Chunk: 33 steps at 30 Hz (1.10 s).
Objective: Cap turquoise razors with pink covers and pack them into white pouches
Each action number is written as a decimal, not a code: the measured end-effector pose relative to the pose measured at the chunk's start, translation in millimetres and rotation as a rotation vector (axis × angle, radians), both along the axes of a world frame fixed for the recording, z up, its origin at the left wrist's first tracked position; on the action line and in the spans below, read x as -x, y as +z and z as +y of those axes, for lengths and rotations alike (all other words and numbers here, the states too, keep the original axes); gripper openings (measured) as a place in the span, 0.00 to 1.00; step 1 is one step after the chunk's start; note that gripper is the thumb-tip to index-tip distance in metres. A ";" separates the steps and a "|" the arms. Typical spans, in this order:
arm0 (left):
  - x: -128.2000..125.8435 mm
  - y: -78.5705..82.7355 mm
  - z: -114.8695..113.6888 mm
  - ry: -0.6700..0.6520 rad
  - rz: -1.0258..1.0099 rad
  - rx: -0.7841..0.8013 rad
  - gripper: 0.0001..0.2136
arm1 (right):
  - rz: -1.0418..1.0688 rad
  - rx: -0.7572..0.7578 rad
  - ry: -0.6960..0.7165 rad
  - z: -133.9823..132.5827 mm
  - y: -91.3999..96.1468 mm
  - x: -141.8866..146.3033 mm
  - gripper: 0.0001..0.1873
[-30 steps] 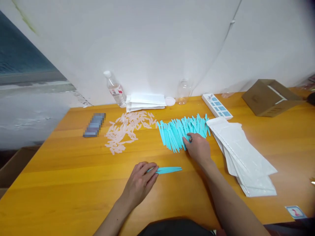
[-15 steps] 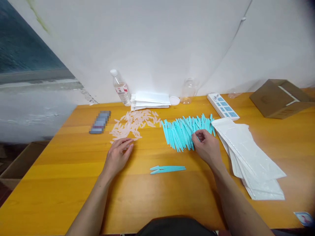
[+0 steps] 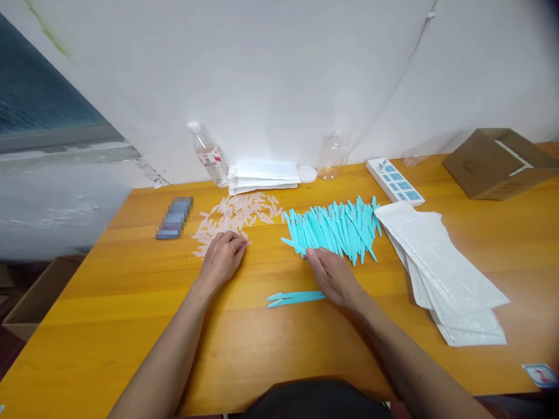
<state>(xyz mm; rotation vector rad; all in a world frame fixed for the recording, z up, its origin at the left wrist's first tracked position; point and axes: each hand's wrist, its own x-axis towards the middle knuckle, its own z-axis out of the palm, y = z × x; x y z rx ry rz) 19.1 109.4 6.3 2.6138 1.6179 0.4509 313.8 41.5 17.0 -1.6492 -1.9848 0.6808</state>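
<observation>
My right hand (image 3: 332,276) is closed round one slim turquoise eyebrow razor (image 3: 292,244), whose end points left out past my thumb. Just behind that hand lies a dense pile of turquoise razors (image 3: 321,228). Two more razors (image 3: 292,298) rest side by side on the table, their right ends partly under my right hand. My left hand (image 3: 221,256) is at the near edge of scattered pale pink blade caps (image 3: 236,212). Its thumb and forefinger are pinched together at a pink cap (image 3: 245,241), largely hidden by the fingers.
A phone (image 3: 174,218) lies left of the caps. Along the wall stand a water bottle (image 3: 209,156), white packets (image 3: 264,174), a clear jar (image 3: 332,157) and a power strip (image 3: 395,181). White plastic bags (image 3: 441,267) and a cardboard box (image 3: 489,163) are at the right.
My right hand has moved left and nearer to me, bringing a razor away from the pile. My left hand has shifted slightly right, and its fingers have closed into a pinch.
</observation>
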 end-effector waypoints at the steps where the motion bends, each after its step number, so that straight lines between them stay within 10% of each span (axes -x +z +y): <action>1: -0.7 0.2 0.0 0.001 -0.005 0.007 0.12 | -0.019 0.002 0.003 -0.6 -1.2 1.3 0.24; 11: -10.2 0.2 -9.4 -0.049 -0.151 0.011 0.11 | 0.078 -0.004 0.076 2.4 -10.8 4.0 0.24; 19: -35.9 4.8 -51.5 0.075 -0.878 0.615 0.12 | 0.195 0.129 0.175 5.9 -12.8 -7.7 0.25; 24: -37.9 -8.2 -61.2 0.250 -1.200 0.711 0.14 | 0.221 0.208 0.212 6.7 -11.9 -13.7 0.25; 33: -58.4 -6.9 -68.9 0.308 -1.232 0.766 0.16 | 0.200 0.216 0.251 5.5 -10.3 -13.9 0.26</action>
